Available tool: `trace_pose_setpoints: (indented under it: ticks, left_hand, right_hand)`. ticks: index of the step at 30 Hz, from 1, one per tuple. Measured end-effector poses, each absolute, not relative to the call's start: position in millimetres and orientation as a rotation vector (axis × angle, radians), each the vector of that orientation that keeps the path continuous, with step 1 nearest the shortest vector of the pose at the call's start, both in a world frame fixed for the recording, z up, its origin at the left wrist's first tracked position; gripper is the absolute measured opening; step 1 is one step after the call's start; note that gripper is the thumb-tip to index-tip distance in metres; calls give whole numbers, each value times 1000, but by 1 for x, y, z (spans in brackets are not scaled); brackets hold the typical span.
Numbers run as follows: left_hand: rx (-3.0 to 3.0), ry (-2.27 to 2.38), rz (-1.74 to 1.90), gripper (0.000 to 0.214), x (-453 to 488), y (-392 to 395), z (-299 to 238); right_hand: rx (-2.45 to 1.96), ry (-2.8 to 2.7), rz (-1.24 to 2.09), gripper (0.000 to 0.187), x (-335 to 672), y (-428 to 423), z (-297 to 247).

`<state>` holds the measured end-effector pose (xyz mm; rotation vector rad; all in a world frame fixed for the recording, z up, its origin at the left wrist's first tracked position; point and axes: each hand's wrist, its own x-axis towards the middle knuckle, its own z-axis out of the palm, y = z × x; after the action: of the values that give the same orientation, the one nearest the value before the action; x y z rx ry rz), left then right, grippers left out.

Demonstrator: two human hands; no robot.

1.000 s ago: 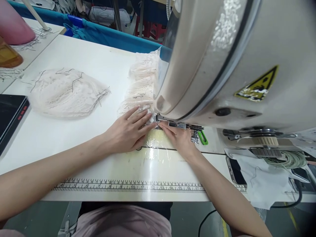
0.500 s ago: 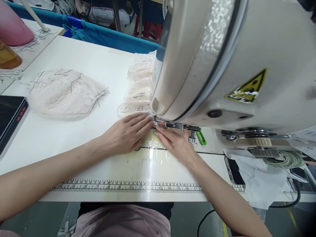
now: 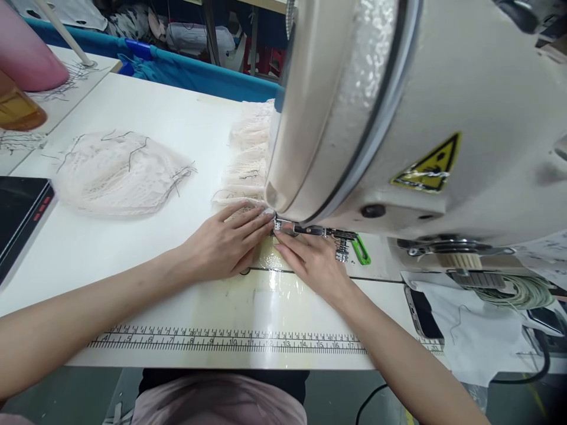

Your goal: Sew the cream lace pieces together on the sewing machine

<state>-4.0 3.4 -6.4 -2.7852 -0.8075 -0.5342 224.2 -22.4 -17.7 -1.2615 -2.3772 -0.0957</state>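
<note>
While the pink cone [image 3: 35,50] fills the upper left corner of the frame, a black box [image 3: 22,215] with red marks is cut off by the left edge below it. Just right of the box, a loose lace piece [image 3: 124,177] lies flat with dark threads on it, well inside the far edge of the white table [image 3: 204,136], where a blue cloth [image 3: 199,79] runs along. A stretch of tabletop separates this piece from the left hand [image 3: 227,241], giving room for sideways movement. Left of centre, that hand lies palm down, fingers stretched and close together, pressing the near end of the gathered lace strip [image 3: 250,147] rather than gripping it. The strip runs up the centre, its right side hidden behind the sewing machine [image 3: 354,106]. Along the bottom, a ruler [image 3: 212,343] follows the table's near edge, below both hands. Right of centre, the right hand [image 3: 316,260] is tucked close beneath the machine's metal parts, thumb and forefinger reaching toward the left fingertips; whether it pinches fabric cannot be told. Beside it is a green clip [image 3: 361,250]; farther right, a phone [image 3: 423,316] lies beside white cloth [image 3: 472,336].
</note>
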Motion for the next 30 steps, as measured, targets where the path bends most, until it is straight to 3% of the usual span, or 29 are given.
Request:
trace_pose_setpoints:
  ticks: [17, 26, 30]
  left_hand:
    - [-2786, -922, -501, 46, -5, 3, -9]
    - [-2794, -956, -471, 49, -6, 4, -9]
    - [-2789, -991, -412, 50, -6, 2, -6]
  right_hand:
    - [-1376, -2435, -295, 31, 219, -24, -15]
    - [-1420, -2365, -112, 31, 229, -20, -23]
    - [-1328, -2348, -272, 27, 232, -19, -20]
